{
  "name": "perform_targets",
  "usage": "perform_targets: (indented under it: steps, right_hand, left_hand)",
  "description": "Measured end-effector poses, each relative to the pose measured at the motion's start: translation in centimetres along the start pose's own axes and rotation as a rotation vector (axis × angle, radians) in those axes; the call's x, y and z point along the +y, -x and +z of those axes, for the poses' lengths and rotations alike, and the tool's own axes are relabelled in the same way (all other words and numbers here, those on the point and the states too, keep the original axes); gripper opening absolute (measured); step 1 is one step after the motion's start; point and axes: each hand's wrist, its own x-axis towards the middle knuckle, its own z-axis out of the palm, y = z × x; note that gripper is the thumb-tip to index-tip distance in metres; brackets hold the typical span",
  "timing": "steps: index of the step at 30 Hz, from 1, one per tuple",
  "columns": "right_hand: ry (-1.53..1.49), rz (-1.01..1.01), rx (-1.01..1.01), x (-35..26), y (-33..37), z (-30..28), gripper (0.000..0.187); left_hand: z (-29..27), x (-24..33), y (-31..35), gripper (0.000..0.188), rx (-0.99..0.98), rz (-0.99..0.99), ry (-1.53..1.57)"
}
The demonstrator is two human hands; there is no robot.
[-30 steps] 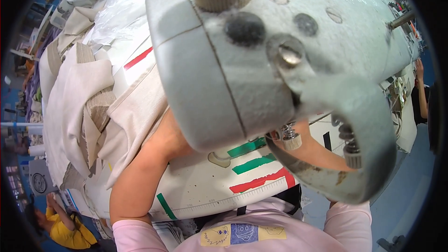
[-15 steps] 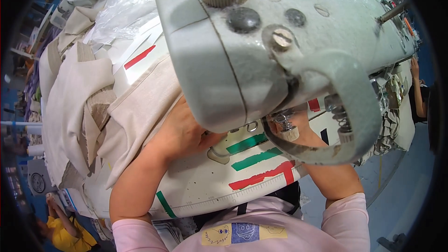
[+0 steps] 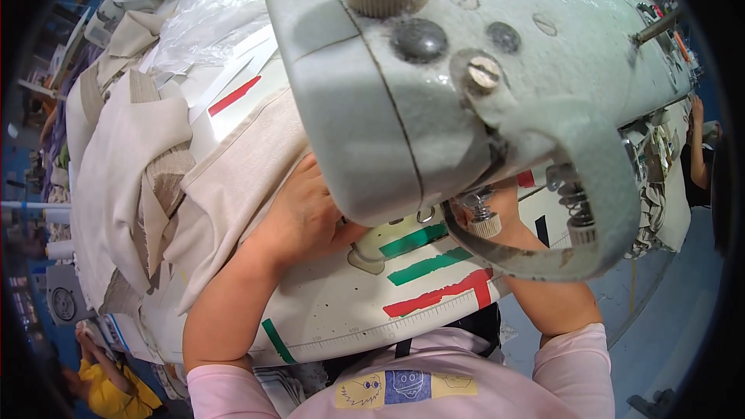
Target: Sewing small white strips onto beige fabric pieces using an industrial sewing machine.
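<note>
A pale green-grey sewing machine head point(image 3: 357, 101) fills the middle of the view and hides the needle area. Just left of it, my left hand point(image 3: 304, 206) is at the edge of a beige fabric piece point(image 3: 248, 151); the thumb side points toward the needle area. Its fingers look curled in on the fabric, though their tips are behind the machine head. My right hand point(image 3: 504, 206) is on the other side, behind the machine's curved guard point(image 3: 613, 209) and a spring-loaded knob point(image 3: 485, 225). Its fingers are hidden, so whatever they touch cannot be seen.
More beige fabric point(image 3: 116, 155) is heaped on the left, with clear plastic film point(image 3: 209, 27) behind it. Green tape point(image 3: 431, 265) and red tape point(image 3: 434, 299) mark the white machine bed point(image 3: 326, 318). Another person in yellow point(image 3: 116, 392) is at lower left; another person's arm point(image 3: 698, 147) shows far right.
The machine head appears slightly lower and farther right in the view. My hands stay in nearly the same places beside it.
</note>
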Motion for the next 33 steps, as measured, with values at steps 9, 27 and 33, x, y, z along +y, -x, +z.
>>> perform_targets:
  steps: [9,27,33]
  right_hand:
    - [-0.113,0.185,0.174,-0.9,1.2,-0.8,0.04]
    - [0.821,-0.188,0.107,-1.8,1.0,-2.1,0.028]
    - [1.116,-0.462,0.019,-3.6,2.3,-2.4,0.031]
  left_hand:
    - [0.5,-1.7,0.0,0.044,-0.035,0.027,-0.052]
    - [0.1,-0.3,-0.2,0.042,-0.027,0.021,-0.023]
    - [0.3,-1.3,1.0,0.048,-0.024,-0.32,-0.139]
